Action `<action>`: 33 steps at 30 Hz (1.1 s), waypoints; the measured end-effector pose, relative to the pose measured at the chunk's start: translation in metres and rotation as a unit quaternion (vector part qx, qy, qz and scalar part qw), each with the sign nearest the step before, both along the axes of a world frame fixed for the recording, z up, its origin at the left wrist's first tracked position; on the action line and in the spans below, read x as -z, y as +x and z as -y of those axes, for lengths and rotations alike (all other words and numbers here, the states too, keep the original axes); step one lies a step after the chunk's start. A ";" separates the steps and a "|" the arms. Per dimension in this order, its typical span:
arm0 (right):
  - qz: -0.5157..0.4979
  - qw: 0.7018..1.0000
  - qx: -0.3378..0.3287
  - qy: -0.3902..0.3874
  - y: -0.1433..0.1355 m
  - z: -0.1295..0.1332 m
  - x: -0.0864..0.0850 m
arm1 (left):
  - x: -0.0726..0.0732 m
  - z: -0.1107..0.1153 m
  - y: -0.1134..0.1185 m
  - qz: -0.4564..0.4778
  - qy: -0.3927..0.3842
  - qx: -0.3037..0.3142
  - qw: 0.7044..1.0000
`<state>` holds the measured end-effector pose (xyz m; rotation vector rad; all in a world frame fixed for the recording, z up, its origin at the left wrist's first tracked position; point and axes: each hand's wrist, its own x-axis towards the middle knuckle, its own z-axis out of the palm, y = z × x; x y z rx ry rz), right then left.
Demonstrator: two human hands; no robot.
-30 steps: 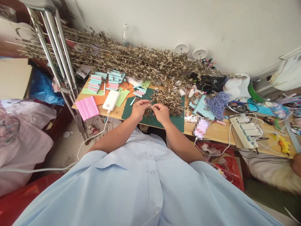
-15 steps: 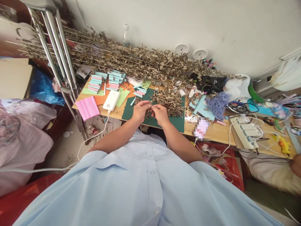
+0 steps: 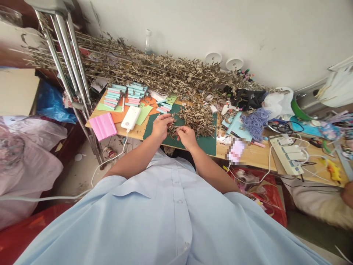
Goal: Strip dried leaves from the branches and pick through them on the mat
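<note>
Both hands are over the green mat [image 3: 206,146] at the table's front edge. My left hand [image 3: 162,126] is closed on dried leaves, some of which show at its fingertips. To its right, my right hand [image 3: 186,136] has its fingers pinched together at a bit of dried leaf. A few loose leaves lie between the hands. Just beyond my right hand a heap of dried leaves [image 3: 198,117] covers part of the mat. Small blue and pink paper rolls [image 3: 164,107] lie at the mat's far left corner.
Long dried stalks [image 3: 165,71] lie along the wall. More paper rolls [image 3: 111,96], a white power bank [image 3: 131,117] and pink paper [image 3: 103,126] are on the left. Purple yarn [image 3: 256,124], a phone [image 3: 236,151] and a power strip [image 3: 289,154] lie right. Metal crutches [image 3: 68,59] stand left.
My hands have moved apart from each other, my left hand slightly to the left and my right hand slightly down. Dried leaves now show between them.
</note>
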<state>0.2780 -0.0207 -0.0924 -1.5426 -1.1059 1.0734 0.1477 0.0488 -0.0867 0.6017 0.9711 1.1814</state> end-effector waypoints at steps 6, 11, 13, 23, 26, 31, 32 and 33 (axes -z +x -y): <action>0.103 0.993 -0.052 -0.005 0.008 0.010 0.001 | 0.001 0.005 -0.011 -0.039 0.036 0.020 0.998; 0.181 0.954 -0.239 0.002 0.015 0.040 -0.008 | 0.014 0.010 -0.028 -0.151 0.127 0.036 0.980; 0.253 0.914 -0.318 0.007 0.017 0.053 -0.009 | 0.019 0.009 -0.035 -0.230 0.165 0.046 0.958; 0.293 0.938 -0.179 0.044 0.055 0.048 -0.026 | 0.032 0.002 -0.041 -0.435 0.419 0.124 0.787; 0.332 0.937 0.011 0.107 0.088 0.018 -0.038 | 0.031 0.009 -0.038 -0.427 0.432 0.115 0.786; 0.426 0.896 0.048 0.115 0.132 -0.039 -0.040 | 0.025 0.025 -0.030 -0.409 0.429 0.105 0.799; 0.442 0.890 0.035 0.103 0.135 -0.048 -0.038 | 0.024 0.027 -0.029 -0.409 0.431 0.104 0.798; 0.455 0.885 0.020 0.092 0.137 -0.055 -0.036 | 0.023 0.029 -0.028 -0.410 0.434 0.104 0.796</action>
